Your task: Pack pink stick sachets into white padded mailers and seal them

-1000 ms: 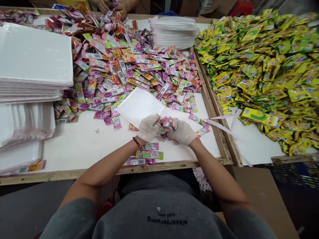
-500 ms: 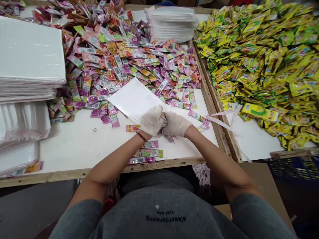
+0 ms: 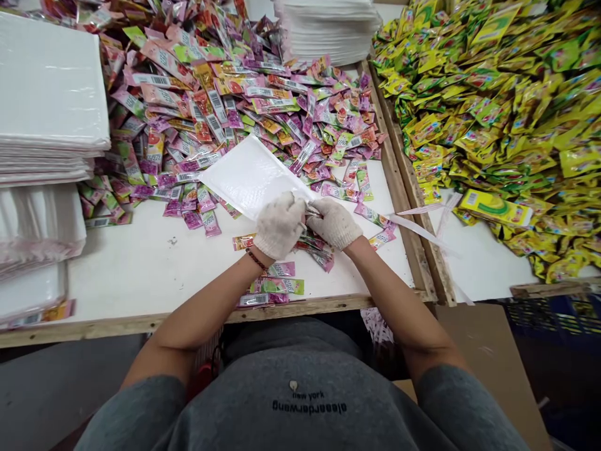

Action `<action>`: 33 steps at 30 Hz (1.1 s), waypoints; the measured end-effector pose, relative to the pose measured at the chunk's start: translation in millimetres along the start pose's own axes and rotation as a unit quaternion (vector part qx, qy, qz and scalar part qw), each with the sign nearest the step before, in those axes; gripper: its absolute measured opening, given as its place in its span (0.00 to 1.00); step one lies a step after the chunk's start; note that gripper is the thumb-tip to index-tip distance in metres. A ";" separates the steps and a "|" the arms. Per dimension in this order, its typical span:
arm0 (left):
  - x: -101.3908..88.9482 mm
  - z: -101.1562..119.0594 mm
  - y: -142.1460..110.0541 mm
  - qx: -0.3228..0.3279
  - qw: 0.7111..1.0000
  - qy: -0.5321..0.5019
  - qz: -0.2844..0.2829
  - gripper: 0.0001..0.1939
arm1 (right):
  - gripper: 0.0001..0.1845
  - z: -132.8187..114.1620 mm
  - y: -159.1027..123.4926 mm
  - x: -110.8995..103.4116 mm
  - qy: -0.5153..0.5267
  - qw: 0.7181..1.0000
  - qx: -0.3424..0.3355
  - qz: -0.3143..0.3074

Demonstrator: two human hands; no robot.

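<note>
**A:** From the head view, what do your hands have?

**B:** My left hand (image 3: 280,224) and right hand (image 3: 334,222), both gloved, meet at the near edge of the white bubble mailer (image 3: 251,175) at the middle of the worktop (image 3: 141,269). Both grips are closed on a small bundle of sachets (image 3: 313,241) at its mouth.

**A:** How will they handle?

**B:** Light, slick and floppy, I'd judge; pinch the bundle mid-length. The mailer is soft, so hold its lip.

**A:** What's hidden?

**B:** My gloves cover the mailer's opening and my fingertips. At 2 o'clock, the yellow packet heap (image 3: 498,106) runs out of frame.
</note>
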State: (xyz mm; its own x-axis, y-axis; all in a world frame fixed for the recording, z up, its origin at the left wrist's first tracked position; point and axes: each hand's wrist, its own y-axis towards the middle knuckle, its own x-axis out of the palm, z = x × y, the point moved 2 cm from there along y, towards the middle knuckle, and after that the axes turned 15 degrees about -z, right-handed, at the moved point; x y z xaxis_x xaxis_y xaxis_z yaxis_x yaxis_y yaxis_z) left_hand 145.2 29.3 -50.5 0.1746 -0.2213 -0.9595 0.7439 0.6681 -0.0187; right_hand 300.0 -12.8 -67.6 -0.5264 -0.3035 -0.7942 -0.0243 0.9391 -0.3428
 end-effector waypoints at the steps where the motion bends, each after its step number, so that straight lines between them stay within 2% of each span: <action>1: -0.6 -4.9 1.4 -0.008 1.000 -0.011 0.010 0.07 | 0.15 -0.1 -2.9 2.4 -0.004 1.000 -0.004 0.009; 5: 0.6 -19.5 1.8 0.019 0.999 -0.050 0.005 0.06 | 0.21 -3.8 -20.2 17.8 -0.027 0.994 -0.056 0.085; 7: 2.8 -19.9 -1.0 0.044 0.997 -0.066 0.018 0.08 | 0.18 -4.5 -21.5 24.4 -0.048 0.988 -0.088 0.121; 11: 7.9 -10.7 -4.5 0.063 0.990 -0.116 0.042 0.09 | 0.12 2.0 1.9 27.3 -0.047 0.985 -0.089 0.139; 14: 10.5 -8.2 -3.5 0.019 0.991 -0.132 0.027 0.08 | 0.09 11.4 12.5 19.5 0.031 0.980 -0.099 0.168; 16: 10.6 -10.6 -3.1 -0.014 0.991 -0.130 0.010 0.07 | 0.09 17.7 -1.4 13.2 0.048 0.966 -0.104 0.232; 19: 8.1 -14.3 -3.9 -0.031 0.992 -0.124 -0.010 0.08 | 0.17 22.3 -48.7 13.0 -0.040 0.943 -0.111 0.313; 21: 5.4 -14.3 -4.6 -0.029 0.992 -0.119 -0.017 0.08 | 0.21 21.5 -79.7 23.1 -0.131 0.942 -0.123 0.284; 24: 1.8 -11.2 -4.1 -0.028 0.993 -0.107 -0.032 0.09 | 0.19 19.9 -100.7 45.2 -0.213 0.959 -0.086 0.165; 26: 0.4 -8.6 -3.1 -0.035 0.993 -0.103 -0.039 0.09 | 0.13 17.7 -96.1 54.6 -0.218 0.970 -0.043 0.099; 28: 0.2 -6.2 -2.2 -0.043 0.992 -0.109 -0.045 0.09 | 0.13 11.0 -82.2 55.0 -0.205 0.977 -0.016 0.064; 33: 2.8 -4.0 -2.0 -0.036 0.989 -0.134 -0.053 0.08 | 0.16 -21.7 -44.8 33.5 -0.175 0.984 -0.011 0.007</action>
State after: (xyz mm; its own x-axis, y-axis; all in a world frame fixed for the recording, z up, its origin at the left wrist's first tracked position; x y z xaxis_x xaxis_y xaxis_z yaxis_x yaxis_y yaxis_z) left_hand 141.6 30.2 -54.3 0.2702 -0.4661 -0.8425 0.7204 0.6784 -0.1443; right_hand 265.1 -61.6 -67.9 -0.2019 -0.3233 -0.9245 -0.0399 0.9459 -0.3221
